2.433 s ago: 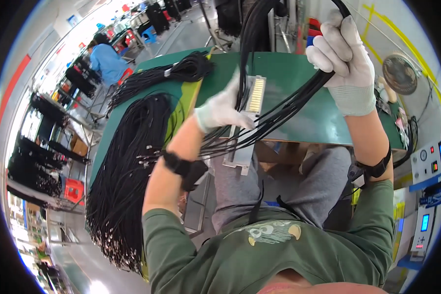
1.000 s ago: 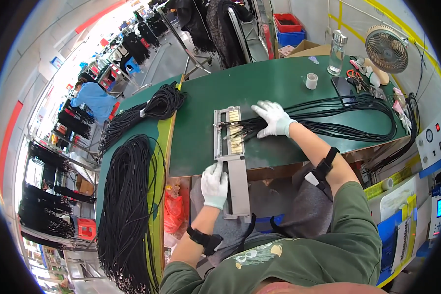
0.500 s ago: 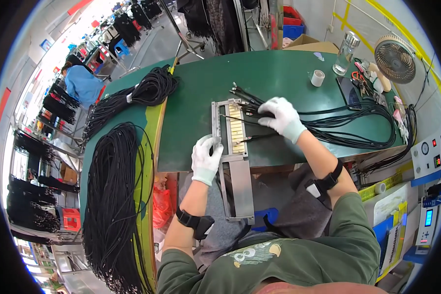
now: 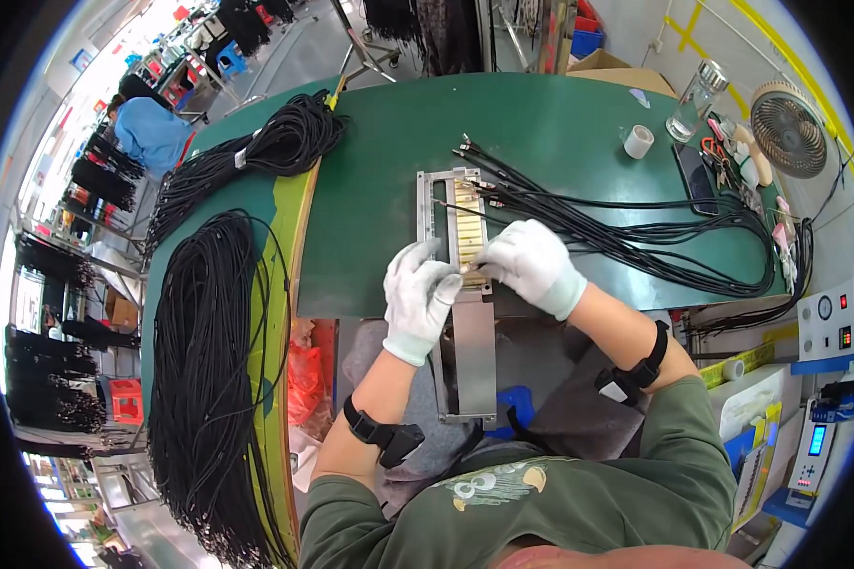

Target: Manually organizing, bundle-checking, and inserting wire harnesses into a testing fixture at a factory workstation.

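Observation:
A metal fixture (image 4: 425,209) with a row of brass-coloured slots (image 4: 469,228) lies across the near edge of the green table. My gloved right hand (image 4: 533,266) is at the right side of the near slots, fingertips pinched on what appears to be a black cable end, mostly covered by the glove. From the left, my gloved left hand (image 4: 416,296) reaches over the fixture's rail with curled fingers, thumb and forefinger close to the right fingertips. What the left fingers hold, if anything, is hidden. Black cables (image 4: 579,213) with metal plugs lie beyond; one thin end crosses the upper slots.
Large bundles of black cable (image 4: 204,351) lie on the left table (image 4: 174,223), past a yellow-green strip (image 4: 299,218). At the back right are a tape roll (image 4: 639,142), a glass bottle (image 4: 697,102), a phone (image 4: 695,180), scissors (image 4: 714,152) and a fan (image 4: 788,131). Another person (image 4: 149,133) sits far left.
My right hand has come down from the cable plugs to the fixture's near slots. My left hand has moved in over the rail, so both hands' fingertips are now close together.

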The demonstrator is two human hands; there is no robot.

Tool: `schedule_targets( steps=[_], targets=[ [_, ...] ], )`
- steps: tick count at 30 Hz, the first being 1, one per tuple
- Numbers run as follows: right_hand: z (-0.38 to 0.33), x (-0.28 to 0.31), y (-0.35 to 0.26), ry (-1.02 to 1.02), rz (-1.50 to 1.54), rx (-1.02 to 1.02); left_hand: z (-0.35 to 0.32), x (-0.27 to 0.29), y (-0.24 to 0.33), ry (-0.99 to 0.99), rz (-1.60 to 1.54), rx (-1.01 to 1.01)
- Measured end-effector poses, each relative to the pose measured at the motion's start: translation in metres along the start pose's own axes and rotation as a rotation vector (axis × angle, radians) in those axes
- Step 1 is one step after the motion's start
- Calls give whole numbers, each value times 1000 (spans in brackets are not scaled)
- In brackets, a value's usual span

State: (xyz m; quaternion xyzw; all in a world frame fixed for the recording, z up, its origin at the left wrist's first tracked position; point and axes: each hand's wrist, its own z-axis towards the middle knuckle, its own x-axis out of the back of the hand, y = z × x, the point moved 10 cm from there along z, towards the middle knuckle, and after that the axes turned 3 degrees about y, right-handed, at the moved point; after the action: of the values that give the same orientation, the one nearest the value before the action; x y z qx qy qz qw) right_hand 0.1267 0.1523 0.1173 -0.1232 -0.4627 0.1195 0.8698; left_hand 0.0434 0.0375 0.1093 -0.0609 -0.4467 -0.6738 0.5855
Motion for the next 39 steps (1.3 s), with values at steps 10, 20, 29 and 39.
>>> schedule_targets(
  steps=[10,20,29,39],
  targets=[
    [-9,-2,27,-265,264,-241,-14,19,-38,127,-12,211],
    [-11,-18,20,-177,37,-98,-21,6,-57,100,-6,286],
    [-8,-17,16,-204,-88,-77,-23,5,-63,99,-16,326],
    [-12,-24,14,-240,-77,-109,-12,-25,5,-212,220,-43]
  ],
)
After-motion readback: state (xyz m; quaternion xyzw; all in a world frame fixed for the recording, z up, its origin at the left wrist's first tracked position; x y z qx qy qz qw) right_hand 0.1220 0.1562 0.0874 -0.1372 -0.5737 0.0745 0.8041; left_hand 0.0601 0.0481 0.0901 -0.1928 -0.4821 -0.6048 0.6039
